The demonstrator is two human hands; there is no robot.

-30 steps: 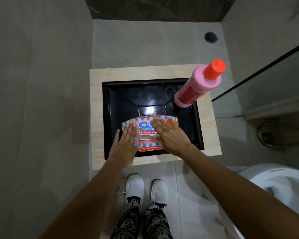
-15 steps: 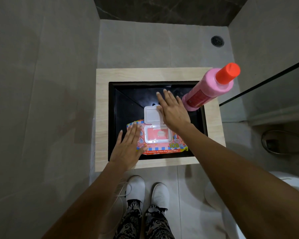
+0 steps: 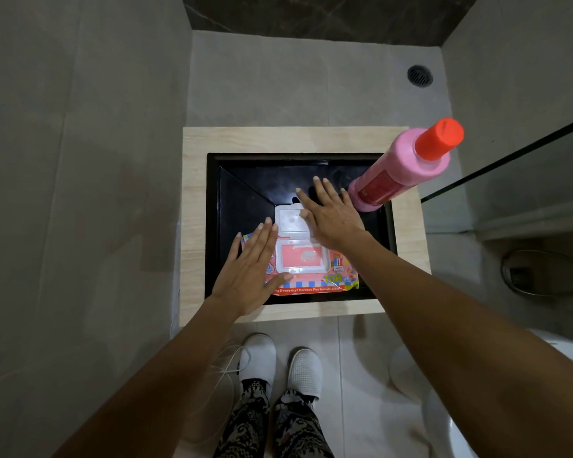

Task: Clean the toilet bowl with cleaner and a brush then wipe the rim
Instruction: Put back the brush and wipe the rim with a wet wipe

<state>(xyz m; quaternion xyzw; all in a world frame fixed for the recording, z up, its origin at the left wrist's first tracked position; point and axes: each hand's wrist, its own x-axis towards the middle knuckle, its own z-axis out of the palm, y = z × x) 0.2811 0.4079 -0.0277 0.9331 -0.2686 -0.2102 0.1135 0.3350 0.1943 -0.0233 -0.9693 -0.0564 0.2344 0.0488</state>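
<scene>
Opening the wipes pack [image 3: 306,269] is the step in hand, as we read it from the head view, the only view we have. Since a second ago its white flip lid [image 3: 291,219] has swung up and now stands open on the far side of the pack, the pink seal beneath showing. That means a wipe for the rim can be drawn next, though no cleaner or brush work shows here.

Left hand [image 3: 249,269]: fingers straight, lying flat on the pack's left part, steadying it; grip released. Right hand [image 3: 331,216]: fingers spread and straight, thumb touching the lid's right edge; grip released, nothing held.

The pack lies at the near side of a black basin [image 3: 245,196] sunk in a pale wood tabletop [image 3: 192,226]. A pink cleaner bottle [image 3: 400,170] with an orange cap stands at the basin's far right corner, just beside the right hand and easily knocked. Toilet [image 3: 450,431] at near right, mostly hidden by the right forearm. No brush visible. Floor drain [image 3: 420,76] far right.
</scene>
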